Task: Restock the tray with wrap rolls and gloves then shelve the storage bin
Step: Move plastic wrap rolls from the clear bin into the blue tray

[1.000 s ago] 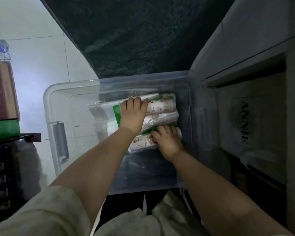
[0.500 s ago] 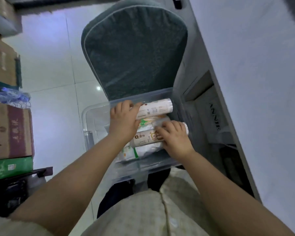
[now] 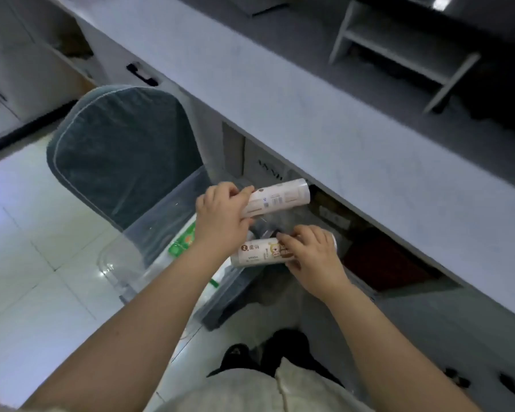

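My left hand (image 3: 220,218) grips one white wrap roll (image 3: 280,196) by its left end and holds it level above the clear storage bin (image 3: 122,264). My right hand (image 3: 312,257) is closed over the right end of a second white wrap roll (image 3: 254,254), also lifted above the bin. The bin stands on the tiled floor in front of me. A green-and-white packet (image 3: 183,243) shows inside it on the left. No tray is in view.
A grey-green cushioned chair (image 3: 122,162) stands just behind the bin. A long grey counter (image 3: 324,114) runs diagonally on the right, with open shelf space (image 3: 384,257) under it holding boxes. A small white rack (image 3: 399,46) sits on the counter.
Both hands have lifted a wrap roll each up out of the bin. My head has risen and turned, so the counter top is now in view.
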The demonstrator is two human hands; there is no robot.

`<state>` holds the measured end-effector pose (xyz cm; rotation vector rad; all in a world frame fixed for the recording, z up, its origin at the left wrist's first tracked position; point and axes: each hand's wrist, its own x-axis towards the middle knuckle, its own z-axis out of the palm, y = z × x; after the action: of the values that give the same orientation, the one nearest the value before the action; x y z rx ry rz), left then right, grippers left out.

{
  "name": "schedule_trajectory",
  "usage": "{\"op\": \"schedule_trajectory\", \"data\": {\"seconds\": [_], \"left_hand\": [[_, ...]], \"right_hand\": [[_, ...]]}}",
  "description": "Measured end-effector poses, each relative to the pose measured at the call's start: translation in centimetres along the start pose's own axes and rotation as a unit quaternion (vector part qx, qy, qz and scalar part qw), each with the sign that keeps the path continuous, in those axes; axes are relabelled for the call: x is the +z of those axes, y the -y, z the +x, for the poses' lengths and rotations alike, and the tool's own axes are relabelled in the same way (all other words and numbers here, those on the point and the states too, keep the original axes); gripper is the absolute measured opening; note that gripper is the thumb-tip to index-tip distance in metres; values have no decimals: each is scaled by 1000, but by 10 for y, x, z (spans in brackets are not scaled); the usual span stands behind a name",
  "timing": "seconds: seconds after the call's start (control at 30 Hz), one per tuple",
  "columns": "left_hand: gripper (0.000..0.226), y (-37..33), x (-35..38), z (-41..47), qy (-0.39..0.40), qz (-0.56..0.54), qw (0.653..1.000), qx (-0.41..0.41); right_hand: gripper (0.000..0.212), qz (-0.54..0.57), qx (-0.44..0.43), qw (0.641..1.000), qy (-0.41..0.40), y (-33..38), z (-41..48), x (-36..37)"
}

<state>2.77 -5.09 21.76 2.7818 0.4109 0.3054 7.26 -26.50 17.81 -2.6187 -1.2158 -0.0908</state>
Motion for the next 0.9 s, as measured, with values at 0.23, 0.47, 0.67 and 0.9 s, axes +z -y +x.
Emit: {"op": "schedule_trajectory", "data": {"seconds": [0.23, 0.47, 0.67, 0.9], "left_hand": [[56, -167, 1, 9, -6, -17, 986, 165], [56, -398, 31, -36, 7, -79, 951, 300], [56, -565, 69, -96, 33, -112, 922, 369], [55, -710, 105, -135, 67, -131, 900, 411]], "right_hand": [[62, -53, 94, 991, -80, -82, -105, -97], [60, -119, 219, 961, -121, -182, -287, -200], [59, -149, 320, 926, -135, -246, -441, -252], [62, -132, 424, 883, -152, -324, -559, -290]]}}
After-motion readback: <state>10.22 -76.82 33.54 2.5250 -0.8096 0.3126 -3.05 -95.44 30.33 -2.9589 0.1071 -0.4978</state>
